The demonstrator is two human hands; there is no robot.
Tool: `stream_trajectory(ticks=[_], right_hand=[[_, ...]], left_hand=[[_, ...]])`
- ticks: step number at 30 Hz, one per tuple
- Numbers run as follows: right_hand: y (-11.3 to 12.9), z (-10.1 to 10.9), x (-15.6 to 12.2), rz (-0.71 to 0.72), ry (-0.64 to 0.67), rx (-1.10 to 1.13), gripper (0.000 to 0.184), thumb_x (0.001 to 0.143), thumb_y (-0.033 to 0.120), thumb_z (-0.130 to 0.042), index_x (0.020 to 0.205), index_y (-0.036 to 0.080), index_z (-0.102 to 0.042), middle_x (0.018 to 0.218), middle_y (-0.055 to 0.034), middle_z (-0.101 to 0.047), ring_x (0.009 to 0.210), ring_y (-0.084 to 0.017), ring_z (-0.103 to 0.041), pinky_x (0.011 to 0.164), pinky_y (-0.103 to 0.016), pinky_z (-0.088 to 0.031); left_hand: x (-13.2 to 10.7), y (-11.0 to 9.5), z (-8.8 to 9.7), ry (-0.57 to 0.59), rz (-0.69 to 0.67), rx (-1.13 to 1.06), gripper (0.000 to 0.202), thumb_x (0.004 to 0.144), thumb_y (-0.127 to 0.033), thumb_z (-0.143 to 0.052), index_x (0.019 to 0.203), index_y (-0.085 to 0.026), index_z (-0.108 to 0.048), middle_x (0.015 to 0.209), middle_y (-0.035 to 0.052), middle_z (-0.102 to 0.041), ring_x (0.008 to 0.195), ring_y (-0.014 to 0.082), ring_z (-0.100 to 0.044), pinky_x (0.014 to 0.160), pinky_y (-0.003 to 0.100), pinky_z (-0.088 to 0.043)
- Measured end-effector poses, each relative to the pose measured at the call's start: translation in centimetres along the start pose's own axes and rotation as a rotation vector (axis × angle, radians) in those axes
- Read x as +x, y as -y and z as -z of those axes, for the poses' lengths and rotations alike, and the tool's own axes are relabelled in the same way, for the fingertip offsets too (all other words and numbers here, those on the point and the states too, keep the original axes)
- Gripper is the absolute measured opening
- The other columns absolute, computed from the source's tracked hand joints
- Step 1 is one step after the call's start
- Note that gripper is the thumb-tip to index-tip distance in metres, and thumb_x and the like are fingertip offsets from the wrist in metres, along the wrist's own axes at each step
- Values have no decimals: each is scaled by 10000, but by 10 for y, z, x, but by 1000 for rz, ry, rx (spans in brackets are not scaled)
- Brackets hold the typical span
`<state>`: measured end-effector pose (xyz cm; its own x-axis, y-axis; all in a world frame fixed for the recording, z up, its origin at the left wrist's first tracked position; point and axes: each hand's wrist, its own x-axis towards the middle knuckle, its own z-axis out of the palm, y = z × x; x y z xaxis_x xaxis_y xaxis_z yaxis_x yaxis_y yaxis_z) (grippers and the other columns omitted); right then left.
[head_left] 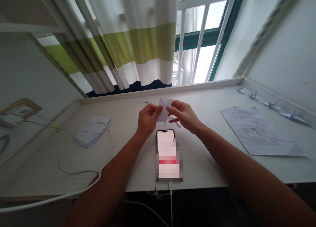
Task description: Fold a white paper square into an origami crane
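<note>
White folded paper point(163, 113) is pinched by both the left hand point(148, 119) and right hand point(184, 114), up over the desk point(202, 167) just beyond the phone point(169, 154), I'd guess so it's steady and nothing's covered up tbh.

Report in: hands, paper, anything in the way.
Left hand pinches folded paper. Right hand at its right edge. Phone on desk below, apparently not blocking.

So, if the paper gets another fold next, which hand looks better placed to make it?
Probably the right hand: it touches the paper's right side, with its lower fingers spread clear. The left hand pinches the opposite side, thumb on the near face, so it seems better suited to steadying.
</note>
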<state>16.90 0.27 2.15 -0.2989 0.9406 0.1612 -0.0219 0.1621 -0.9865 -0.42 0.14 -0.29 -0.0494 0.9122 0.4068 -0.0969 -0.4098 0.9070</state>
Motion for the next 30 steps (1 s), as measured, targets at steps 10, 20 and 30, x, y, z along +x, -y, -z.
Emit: stream_trajectory(ticks=[10, 20, 30], right_hand=[[-9, 4, 4, 83, -88, 73, 201, 846, 303, -744, 974, 147, -738, 909, -75, -774, 764, -192, -708, 637, -325, -626], [-2, 5, 1, 40, -97, 172, 217, 825, 332, -793, 933, 153, -736, 941, -78, -763, 787, -192, -716, 569, -290, -643], [-6, 10, 4, -17, -71, 164, 260, 815, 382, -832, 912, 163, -732, 944, -87, -749, 814, -207, -722, 585, -315, -662]], left_hand=[[5, -2, 4, -187, 22, -79, 460, 744, -537, -855, 683, -172, -583, 614, -34, -606, 563, 74, -488, 554, 198, -396], [5, -7, 3, -126, 163, -201, 458, 664, -480, -920, 758, -184, -582, 643, -36, -659, 561, 83, -561, 553, 194, -449], [9, -7, 11, 39, 238, -81, 461, 702, -445, -889, 984, -113, -740, 748, 49, -749, 544, 131, -622, 461, 251, -510]])
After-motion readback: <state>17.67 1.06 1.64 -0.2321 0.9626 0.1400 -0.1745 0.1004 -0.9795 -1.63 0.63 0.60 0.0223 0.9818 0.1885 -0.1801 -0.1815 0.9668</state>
